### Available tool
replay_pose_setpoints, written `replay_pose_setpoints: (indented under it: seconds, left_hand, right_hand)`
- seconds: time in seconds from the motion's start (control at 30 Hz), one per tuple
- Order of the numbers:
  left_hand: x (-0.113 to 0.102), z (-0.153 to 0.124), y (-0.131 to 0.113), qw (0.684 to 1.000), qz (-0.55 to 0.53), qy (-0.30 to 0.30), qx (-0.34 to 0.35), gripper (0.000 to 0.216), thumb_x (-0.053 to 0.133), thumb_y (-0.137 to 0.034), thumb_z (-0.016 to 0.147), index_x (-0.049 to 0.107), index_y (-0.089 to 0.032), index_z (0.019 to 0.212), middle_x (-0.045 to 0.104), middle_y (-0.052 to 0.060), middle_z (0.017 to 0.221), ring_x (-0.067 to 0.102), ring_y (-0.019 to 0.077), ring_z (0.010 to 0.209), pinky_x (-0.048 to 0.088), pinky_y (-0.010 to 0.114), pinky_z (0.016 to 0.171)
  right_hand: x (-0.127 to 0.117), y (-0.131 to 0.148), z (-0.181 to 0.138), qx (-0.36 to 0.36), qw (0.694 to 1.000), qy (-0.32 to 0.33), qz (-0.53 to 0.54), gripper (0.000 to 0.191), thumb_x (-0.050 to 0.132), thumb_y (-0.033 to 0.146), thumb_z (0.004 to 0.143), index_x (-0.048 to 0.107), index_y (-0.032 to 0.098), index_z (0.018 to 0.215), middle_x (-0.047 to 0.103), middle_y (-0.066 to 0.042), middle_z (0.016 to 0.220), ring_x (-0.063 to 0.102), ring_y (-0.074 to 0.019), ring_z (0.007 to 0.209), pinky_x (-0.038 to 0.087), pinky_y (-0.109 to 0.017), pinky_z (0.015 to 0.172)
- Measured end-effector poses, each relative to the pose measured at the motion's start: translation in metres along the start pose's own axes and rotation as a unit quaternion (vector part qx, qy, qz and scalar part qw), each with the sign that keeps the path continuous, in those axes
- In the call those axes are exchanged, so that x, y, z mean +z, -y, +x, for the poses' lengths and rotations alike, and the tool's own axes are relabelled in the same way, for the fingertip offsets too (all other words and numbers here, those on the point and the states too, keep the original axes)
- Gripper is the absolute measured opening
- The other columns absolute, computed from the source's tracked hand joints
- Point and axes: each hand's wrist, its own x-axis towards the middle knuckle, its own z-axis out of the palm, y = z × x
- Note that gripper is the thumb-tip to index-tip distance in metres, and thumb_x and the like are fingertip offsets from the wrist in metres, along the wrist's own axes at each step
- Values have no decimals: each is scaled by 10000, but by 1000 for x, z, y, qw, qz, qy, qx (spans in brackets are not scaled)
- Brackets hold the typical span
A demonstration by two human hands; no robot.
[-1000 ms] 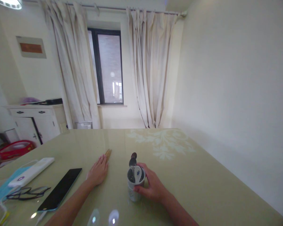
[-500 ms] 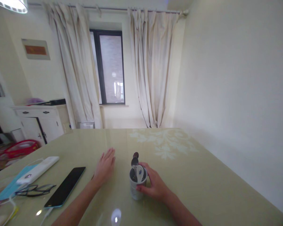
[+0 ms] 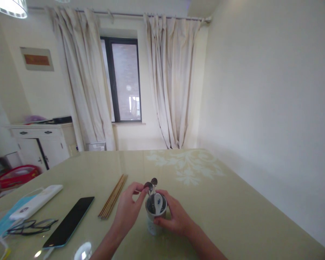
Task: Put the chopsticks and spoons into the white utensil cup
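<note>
A white cup stands on the pale green table with metal spoons and a white ceramic spoon sticking out of it. My right hand is wrapped round the cup's right side. My left hand is at the cup's left rim, its thumb and fingers pinched on the top of a metal spoon. A bundle of wooden chopsticks lies on the table just left of my left hand.
A black phone with a cable, glasses, a white remote and a blue face mask lie at the table's left. Beyond the table are a white cabinet, a window with curtains, and a wall on the right.
My left hand has lifted off the chopsticks, which now lie uncovered, and moved right to the cup, pinching a spoon's top. My right hand stays on the cup.
</note>
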Motion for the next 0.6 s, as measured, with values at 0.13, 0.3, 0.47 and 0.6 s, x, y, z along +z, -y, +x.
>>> replay_pose_setpoints:
  seconds: [0.13,0.3,0.47,0.6]
  left_hand:
    - [-37,32,-3,975,-163,-149,-22,504,676,-724,848,565,-232,850,791,67,892,764,233,835,634,372,802]
    - [-78,82,46,975,-121,-89,-161,667,741,-829,655,588,-213,856,755,42,767,717,174,669,621,337,698]
    - [-64,79,93,975,48,43,-212,585,780,-764,631,625,-202,685,650,8,546,641,188,522,499,294,538]
    - [-47,72,107,961,151,75,-218,382,802,-534,691,635,-213,566,635,28,509,698,270,632,517,349,641]
  right_hand:
    - [1,-4,-1,4,1000,-1,-7,822,807,622,833,511,233,1493,702,-148,1357,696,-342,1204,521,-456,1080]
    - [2,-4,-1,2,1000,-6,1,807,815,604,848,500,247,1499,707,-153,1348,705,-337,1181,531,-471,1063]
    - [1,-4,-1,8,1000,-2,-5,815,825,590,839,501,246,1503,702,-153,1353,707,-339,1177,539,-472,1052]
    - [0,-3,-2,6,1000,1,1,807,817,580,847,496,245,1507,695,-148,1366,700,-336,1194,532,-452,1062]
